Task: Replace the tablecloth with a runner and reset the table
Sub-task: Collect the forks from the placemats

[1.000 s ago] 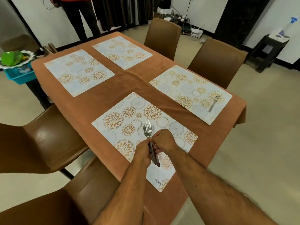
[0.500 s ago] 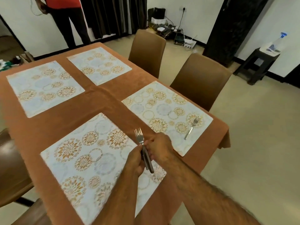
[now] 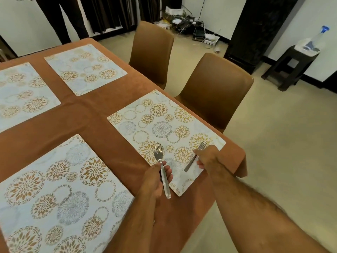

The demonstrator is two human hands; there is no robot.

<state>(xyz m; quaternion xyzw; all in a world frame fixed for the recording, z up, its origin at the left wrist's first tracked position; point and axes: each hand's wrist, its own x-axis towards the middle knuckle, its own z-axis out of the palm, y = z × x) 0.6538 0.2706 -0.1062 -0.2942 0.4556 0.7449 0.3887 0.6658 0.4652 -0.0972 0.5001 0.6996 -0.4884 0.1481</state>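
Note:
A brown tablecloth (image 3: 94, 114) covers the table and carries several floral placemats. My left hand (image 3: 155, 179) grips a bundle of forks (image 3: 161, 165) by the handles, tines pointing away, over the near edge of the right placemat (image 3: 160, 125). My right hand (image 3: 207, 157) curls its fingers round a single fork (image 3: 194, 158) that lies on that placemat's right end. The near left placemat (image 3: 60, 196) lies bare below my left arm.
Two brown chairs (image 3: 215, 88) stand at the table's right side. Two more placemats (image 3: 83, 68) lie at the far end. A person's legs (image 3: 60, 19) stand beyond the table. A dark stool with a bottle (image 3: 291, 68) stands at the right wall.
My right hand left the fork bundle and moved right to the lone fork on the right placemat. My left hand kept the bundle. The view swung right.

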